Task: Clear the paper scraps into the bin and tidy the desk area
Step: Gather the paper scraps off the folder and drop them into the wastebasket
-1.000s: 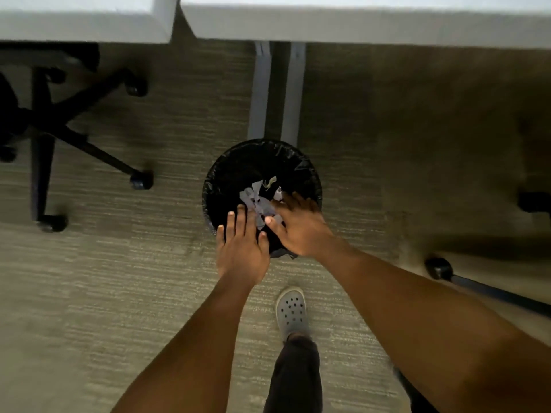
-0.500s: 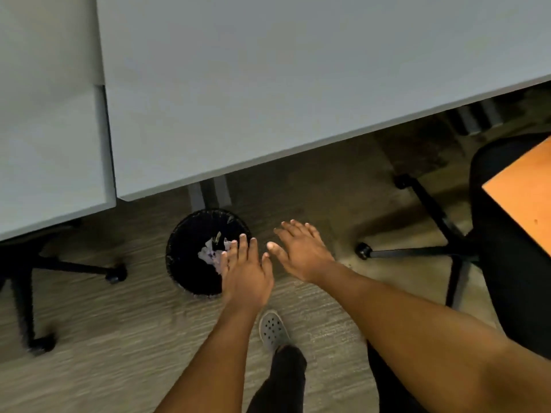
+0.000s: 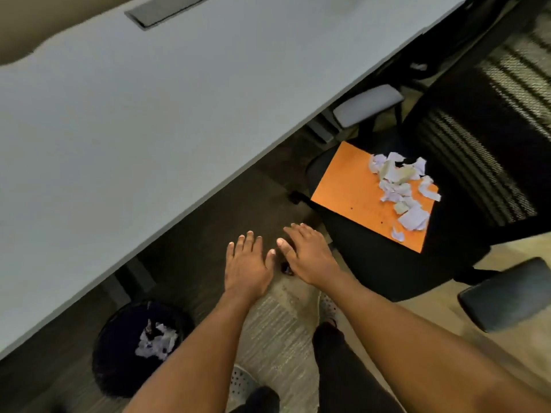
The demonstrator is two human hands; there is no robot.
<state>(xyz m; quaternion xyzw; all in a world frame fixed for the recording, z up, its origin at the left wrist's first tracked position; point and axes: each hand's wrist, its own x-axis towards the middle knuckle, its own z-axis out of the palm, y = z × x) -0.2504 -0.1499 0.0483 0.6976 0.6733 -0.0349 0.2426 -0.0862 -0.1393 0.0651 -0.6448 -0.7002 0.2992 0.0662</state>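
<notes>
A round black bin (image 3: 113,353) stands on the carpet at the lower left, with pale paper scraps (image 3: 156,342) inside it. More torn pale scraps (image 3: 399,186) lie piled on an orange sheet (image 3: 348,189) that rests on the seat of a black office chair (image 3: 396,263) at the right. My left hand (image 3: 246,263) and my right hand (image 3: 307,254) hover side by side above the floor, palms down, fingers spread and empty. They are between the bin and the chair, with the right hand near the seat's front edge.
A large white desk (image 3: 134,114) fills the upper left, its edge running diagonally above my hands. The chair's mesh back (image 3: 477,138) and armrests (image 3: 507,296) stand at the right. My grey perforated shoes (image 3: 328,305) and dark trousers are below my arms.
My hands let the scraps fall into the bin and came away empty. My view swung right and up, so the bin slid to the lower left and the chair with scraps came into sight.
</notes>
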